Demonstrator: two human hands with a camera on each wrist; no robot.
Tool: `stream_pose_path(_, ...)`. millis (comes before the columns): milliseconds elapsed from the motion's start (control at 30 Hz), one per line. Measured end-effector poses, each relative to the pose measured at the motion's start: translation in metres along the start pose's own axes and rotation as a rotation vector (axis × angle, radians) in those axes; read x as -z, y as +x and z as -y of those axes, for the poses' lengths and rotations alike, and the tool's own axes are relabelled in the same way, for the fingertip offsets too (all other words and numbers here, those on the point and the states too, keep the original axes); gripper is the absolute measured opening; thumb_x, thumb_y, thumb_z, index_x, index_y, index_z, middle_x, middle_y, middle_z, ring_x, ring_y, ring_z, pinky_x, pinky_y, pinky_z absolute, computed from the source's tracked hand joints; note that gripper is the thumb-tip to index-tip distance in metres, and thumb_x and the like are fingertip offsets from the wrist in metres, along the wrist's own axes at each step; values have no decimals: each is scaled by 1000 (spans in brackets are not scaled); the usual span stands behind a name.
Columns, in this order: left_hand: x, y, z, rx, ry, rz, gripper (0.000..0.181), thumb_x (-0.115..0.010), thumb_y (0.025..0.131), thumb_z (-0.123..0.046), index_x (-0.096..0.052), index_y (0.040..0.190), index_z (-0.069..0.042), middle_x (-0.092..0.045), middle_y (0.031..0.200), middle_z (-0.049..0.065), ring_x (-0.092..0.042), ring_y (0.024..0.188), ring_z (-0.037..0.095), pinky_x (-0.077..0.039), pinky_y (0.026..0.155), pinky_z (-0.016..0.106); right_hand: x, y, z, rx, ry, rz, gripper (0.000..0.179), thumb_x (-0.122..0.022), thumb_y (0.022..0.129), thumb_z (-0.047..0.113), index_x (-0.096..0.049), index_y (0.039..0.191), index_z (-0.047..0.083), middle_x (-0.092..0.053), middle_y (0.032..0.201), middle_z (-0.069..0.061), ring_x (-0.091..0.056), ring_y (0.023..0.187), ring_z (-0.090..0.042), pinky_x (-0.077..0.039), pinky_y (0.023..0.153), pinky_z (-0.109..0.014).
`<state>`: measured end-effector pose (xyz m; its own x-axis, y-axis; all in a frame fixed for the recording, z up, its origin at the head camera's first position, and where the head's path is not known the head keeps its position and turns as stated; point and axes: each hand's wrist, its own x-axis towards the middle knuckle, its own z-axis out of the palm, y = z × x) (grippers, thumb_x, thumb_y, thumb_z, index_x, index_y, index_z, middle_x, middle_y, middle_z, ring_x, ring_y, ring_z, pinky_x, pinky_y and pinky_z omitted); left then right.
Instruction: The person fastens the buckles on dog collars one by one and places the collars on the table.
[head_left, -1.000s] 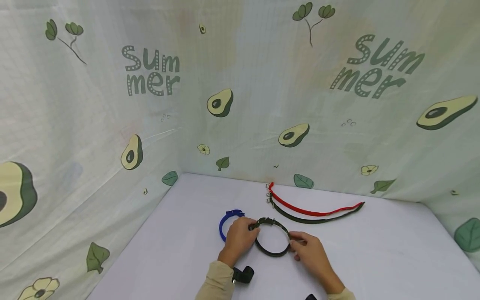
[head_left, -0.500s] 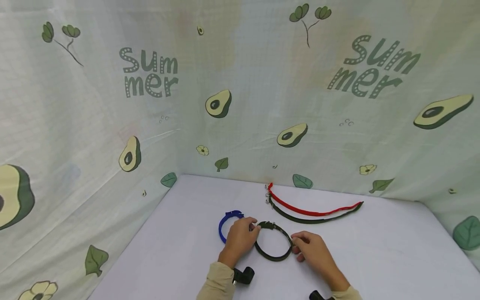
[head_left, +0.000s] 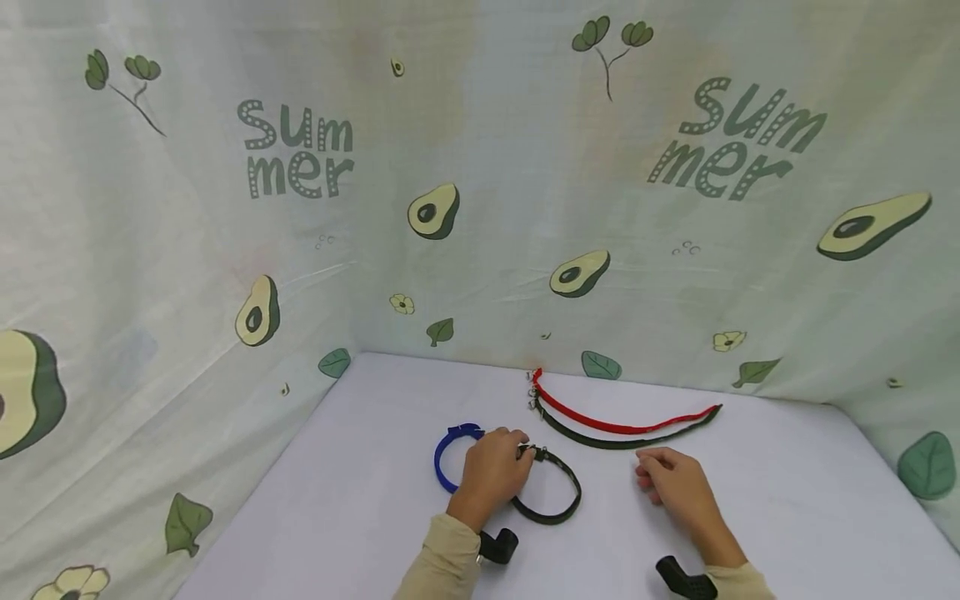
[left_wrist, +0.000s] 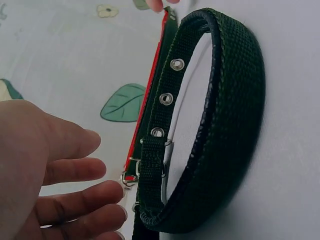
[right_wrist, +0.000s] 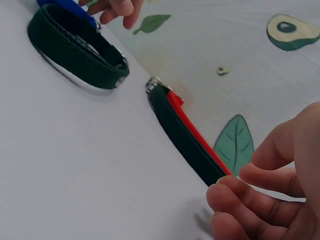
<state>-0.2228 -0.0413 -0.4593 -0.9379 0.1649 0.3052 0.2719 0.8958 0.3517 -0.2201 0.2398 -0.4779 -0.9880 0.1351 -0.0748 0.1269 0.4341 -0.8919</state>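
The left hand lies with its fingers loosely bent and slightly parted, pinching nothing that shows; the left wrist view leaves a narrow gap between those fingertips and the buckled dark green webbing collar. That collar stands on edge as a closed loop just to the right of the left hand, between the 2 hands but nearer the left, with 3 metal eyelets showing in its strap beside the buckle. The blue collar, also a loop, sits just to the left of the left hand, which hides part of it in the head view. The right hand has its fingers bent and its thumb close to them, gripping nothing visible; ahead of it, the unfastened red collar and the unfastened dark green collar curve along together, buckles toward the left. Whether a right fingertip touches them I cannot tell. The likeliest slip seems to be at the left hand: it is wedged so tightly between 2 loops that a sideways sweep could shove either out of round, or the thumb could snag the green buckle and tip its loop over. For the right hand, the free ends ahead lie so close together that a careless pinch could catch both straps, and a pull on 1 might drag its neighbour.
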Motion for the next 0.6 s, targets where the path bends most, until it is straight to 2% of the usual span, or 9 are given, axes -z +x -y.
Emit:
stream_pose_path(233,-2,11,-4,-28,-5,35,22,-72,93,-31,-77,105,-15,-61,78,-6,-57,69,9,-44,53,25,22,8,-11,29,-84,-92,36,-52,98,15,-62,124,-7,-71,84,-9,-65,67,-15,-52,55,-28)
stream_pose_path(400,-4,20,-6,-52,-26,56,21,-72,93,-32,-77,105,-15,-58,74,-9,-51,65,6,-42,54,23,29,14,-16,42,-159,-108,40,-51,98,17,-57,130,-7,-72,91,-16,-65,65,-16,-50,54,-28)
stream_pose_path(467,-5,25,-7,-41,-73,76,21,-71,93,-32,-77,105,-15,-59,75,-10,-51,67,6,-43,57,24,32,17,-19,61,-195,-121,40,-52,99,18,-57,130,-6,-72,93,-17,-65,66,-17,-50,57,-30)
stream_pose_path(600,-6,36,-9,8,-230,137,21,-69,95,-32,-77,105,-15,-62,81,-9,-54,73,6,-46,63,26,36,25,-25,99,-282,-158,38,-53,99,20,-62,127,-4,-71,98,-19,-67,82,-28,-48,70,-38)
